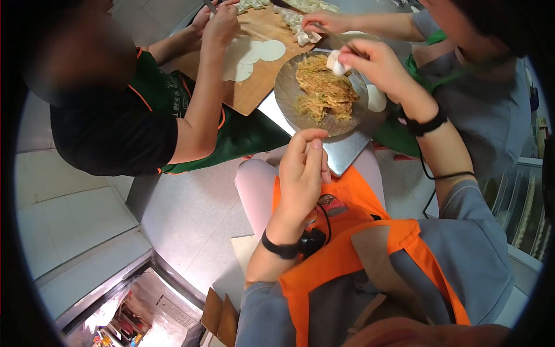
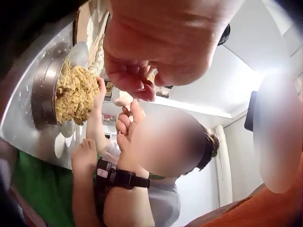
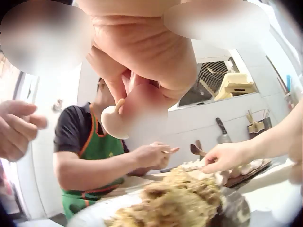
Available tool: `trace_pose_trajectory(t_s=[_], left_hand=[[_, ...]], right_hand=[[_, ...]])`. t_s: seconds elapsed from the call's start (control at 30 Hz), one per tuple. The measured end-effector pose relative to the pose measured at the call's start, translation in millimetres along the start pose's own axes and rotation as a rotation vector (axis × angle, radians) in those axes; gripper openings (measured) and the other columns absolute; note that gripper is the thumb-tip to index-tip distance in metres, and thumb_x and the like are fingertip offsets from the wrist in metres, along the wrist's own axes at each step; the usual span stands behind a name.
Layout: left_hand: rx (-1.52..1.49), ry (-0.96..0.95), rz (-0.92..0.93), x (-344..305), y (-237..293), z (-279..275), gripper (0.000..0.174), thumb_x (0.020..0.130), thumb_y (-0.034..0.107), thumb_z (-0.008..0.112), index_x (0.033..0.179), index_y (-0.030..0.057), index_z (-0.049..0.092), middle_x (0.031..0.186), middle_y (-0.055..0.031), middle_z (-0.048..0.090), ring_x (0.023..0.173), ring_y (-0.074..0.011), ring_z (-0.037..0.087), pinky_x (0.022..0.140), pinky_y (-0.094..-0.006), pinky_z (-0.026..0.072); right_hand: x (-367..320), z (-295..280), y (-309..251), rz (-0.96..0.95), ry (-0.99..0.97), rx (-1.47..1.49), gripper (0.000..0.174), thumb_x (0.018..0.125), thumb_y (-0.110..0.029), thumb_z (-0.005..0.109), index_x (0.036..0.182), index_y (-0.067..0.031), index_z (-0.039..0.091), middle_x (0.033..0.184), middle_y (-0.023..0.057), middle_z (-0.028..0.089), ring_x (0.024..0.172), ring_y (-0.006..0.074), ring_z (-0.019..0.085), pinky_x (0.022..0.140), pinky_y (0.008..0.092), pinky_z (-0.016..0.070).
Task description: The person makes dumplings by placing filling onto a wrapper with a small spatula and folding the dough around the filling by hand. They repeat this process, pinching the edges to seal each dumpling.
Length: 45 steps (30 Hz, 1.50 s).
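Observation:
My right hand (image 1: 378, 66) pinches a pale folded dumpling (image 1: 337, 62) above the upper right of a round metal bowl (image 1: 284, 95). Yellow-brown filling (image 1: 326, 87) is heaped in that bowl. The dumpling (image 3: 112, 122) hangs at the fingertips in the right wrist view, above the filling (image 3: 175, 198). My left hand (image 1: 302, 170) is raised at the bowl's near edge, fingers loosely curled, with nothing visible in it. From the left wrist, its fingers look bent and the dumpling (image 2: 124, 98) shows beyond them, in my right fingers.
At the left, a person in a green apron (image 3: 102, 156) works over a wooden board (image 1: 254, 95) with round wrappers (image 1: 272, 50). Another person's hand (image 1: 326, 23) reaches in at the upper right, by rows of dumplings. A white round wrapper (image 1: 376, 98) lies at the bowl's right.

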<state>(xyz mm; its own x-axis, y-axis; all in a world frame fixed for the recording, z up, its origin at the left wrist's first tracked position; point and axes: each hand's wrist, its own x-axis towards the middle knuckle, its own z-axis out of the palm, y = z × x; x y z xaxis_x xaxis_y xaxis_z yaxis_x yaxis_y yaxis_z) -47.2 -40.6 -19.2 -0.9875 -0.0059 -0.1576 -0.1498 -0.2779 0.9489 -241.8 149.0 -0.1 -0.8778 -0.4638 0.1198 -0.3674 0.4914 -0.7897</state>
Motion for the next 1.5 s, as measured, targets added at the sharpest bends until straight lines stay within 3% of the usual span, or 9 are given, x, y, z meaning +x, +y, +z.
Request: trace_pose_trajectory(t_s=[0.17, 0.3, 0.63, 0.87, 1.03, 1.3, 1.37, 1.47, 1.5], left_hand=[[-0.06, 0.036, -0.081, 6.5, -4.4, -17.9, 0.016, 0.103, 0.01, 0.042, 0.106, 0.0019, 0.056, 0.062, 0.0001, 0.048, 0.049, -0.0081, 0.046, 0.048, -0.0211, 0.038], [-0.007, 0.087, -0.126, 12.3, -8.4, -33.2, 0.014, 0.102, 0.008, 0.043, 0.104, 0.0031, 0.056, 0.059, 0.0006, 0.048, 0.049, -0.0071, 0.045, 0.049, -0.0218, 0.0377], [0.055, 0.156, -0.207, 28.2, -25.1, -67.2, 0.013, 0.101, 0.005, 0.045, 0.105, 0.002, 0.057, 0.064, 0.0012, 0.05, 0.054, -0.0055, 0.048, 0.05, -0.0215, 0.0383], [0.057, 0.203, -0.248, 46.7, -40.8, -87.7, 0.014, 0.101, 0.005, 0.045, 0.105, 0.0015, 0.058, 0.063, 0.0002, 0.051, 0.053, -0.0062, 0.049, 0.049, -0.0223, 0.0379], [0.042, 0.24, -0.292, 53.0, -44.6, -91.5, 0.014, 0.101, 0.005, 0.045, 0.105, 0.0008, 0.057, 0.063, -0.0011, 0.052, 0.052, -0.007, 0.05, 0.049, -0.0227, 0.0379], [0.092, 0.187, -0.251, 44.8, -27.7, -75.4, 0.013, 0.101, 0.005, 0.045, 0.105, 0.0016, 0.057, 0.062, 0.0005, 0.051, 0.052, -0.0061, 0.049, 0.048, -0.0219, 0.0369], [0.13, 0.167, -0.249, 42.7, -17.1, -64.3, 0.012, 0.101, 0.005, 0.045, 0.105, 0.0017, 0.056, 0.062, 0.0011, 0.05, 0.051, -0.0058, 0.048, 0.048, -0.0215, 0.0367], [0.095, 0.096, -0.234, 37.7, -16.3, -47.3, 0.012, 0.101, 0.005, 0.045, 0.104, 0.0009, 0.056, 0.063, 0.0013, 0.05, 0.052, -0.0048, 0.047, 0.048, -0.0205, 0.0364], [0.063, 0.066, -0.217, 34.5, -19.4, -40.9, 0.013, 0.101, 0.005, 0.045, 0.104, 0.0007, 0.056, 0.064, 0.0011, 0.05, 0.053, -0.0047, 0.047, 0.048, -0.0204, 0.0364]], right_hand=[[89.4, -5.4, 51.1, -0.376, 0.088, -0.367, 0.024, 0.087, -0.022, 0.066, 0.089, 0.0019, 0.068, 0.077, 0.0088, 0.067, 0.069, 0.0166, 0.061, 0.062, 0.0299, 0.0453], [144.4, 4.2, 53.9, -0.116, 0.029, -0.391, 0.023, 0.085, -0.026, 0.068, 0.091, -0.003, 0.07, 0.08, 0.0126, 0.069, 0.071, 0.0249, 0.065, 0.064, 0.036, 0.0477], [299.4, 30.5, 128.4, -0.165, 0.135, -0.459, 0.023, 0.086, -0.029, 0.069, 0.088, -0.0055, 0.072, 0.076, 0.0111, 0.069, 0.07, 0.0237, 0.065, 0.065, 0.0366, 0.0495], [373.0, 66.4, 154.4, -0.087, 0.128, -0.263, 0.019, 0.078, -0.017, 0.069, 0.091, -0.0029, 0.073, 0.083, 0.0191, 0.07, 0.076, 0.0314, 0.069, 0.07, 0.0406, 0.0526], [360.0, 83.4, 125.0, -0.029, -0.036, -0.609, 0.023, 0.082, -0.026, 0.069, 0.092, -0.0058, 0.073, 0.083, 0.0158, 0.07, 0.078, 0.0316, 0.067, 0.072, 0.0409, 0.0519], [332.8, 35.9, 134.2, -0.166, 0.112, -0.497, 0.022, 0.088, -0.025, 0.067, 0.091, -0.003, 0.07, 0.074, 0.0132, 0.067, 0.067, 0.0247, 0.062, 0.064, 0.038, 0.0486], [290.4, 2.9, 120.1, -0.118, 0.089, -0.458, 0.023, 0.09, -0.025, 0.066, 0.091, -0.0021, 0.07, 0.069, 0.0087, 0.063, 0.062, 0.0166, 0.055, 0.06, 0.0341, 0.0448], [188.5, -28.9, 87.0, -0.043, 0.129, -0.31, 0.022, 0.087, -0.025, 0.068, 0.088, -0.0037, 0.07, 0.069, 0.0115, 0.064, 0.061, 0.0214, 0.058, 0.061, 0.0372, 0.0463], [152.1, -32.9, 80.2, 0.018, 0.14, -0.328, 0.023, 0.091, -0.022, 0.065, 0.088, 0.0002, 0.067, 0.064, 0.0018, 0.056, 0.06, 0.0111, 0.047, 0.055, 0.0328, 0.0404]])
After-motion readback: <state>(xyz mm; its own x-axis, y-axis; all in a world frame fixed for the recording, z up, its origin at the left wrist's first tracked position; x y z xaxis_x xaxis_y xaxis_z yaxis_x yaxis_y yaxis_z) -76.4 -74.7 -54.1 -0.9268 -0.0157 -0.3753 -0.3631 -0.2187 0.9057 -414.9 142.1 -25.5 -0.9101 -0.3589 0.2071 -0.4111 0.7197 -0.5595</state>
